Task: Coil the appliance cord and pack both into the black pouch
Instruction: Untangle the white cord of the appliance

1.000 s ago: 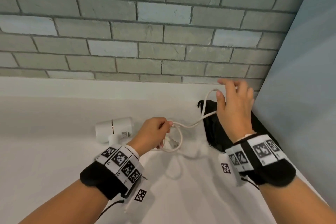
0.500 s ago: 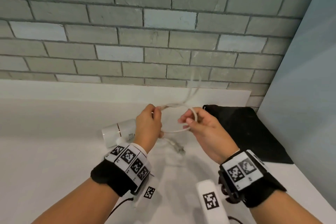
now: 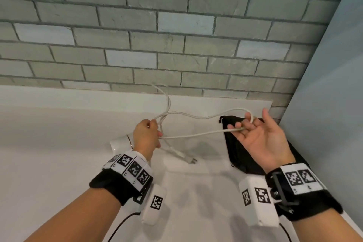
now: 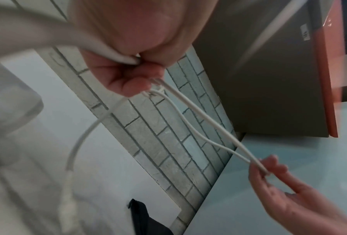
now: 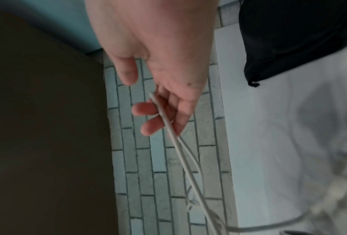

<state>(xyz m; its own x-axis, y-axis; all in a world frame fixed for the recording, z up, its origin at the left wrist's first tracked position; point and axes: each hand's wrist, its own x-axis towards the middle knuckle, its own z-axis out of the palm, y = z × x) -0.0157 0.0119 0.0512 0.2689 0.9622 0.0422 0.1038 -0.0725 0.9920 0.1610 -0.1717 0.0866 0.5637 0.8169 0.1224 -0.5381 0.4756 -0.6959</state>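
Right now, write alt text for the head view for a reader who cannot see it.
Two hands stretch a loop of white cord over a white counter: the left hand grips gathered strands, the right hand hooks the loop's far end with curled fingers. A white appliance lies behind the left hand, the plug on the counter, a black pouch under the right hand.

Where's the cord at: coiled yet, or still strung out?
Partly coiled. The left hand grips gathered loops of the cord, one long loop stretches to the right hand, and the plug end trails on the counter.
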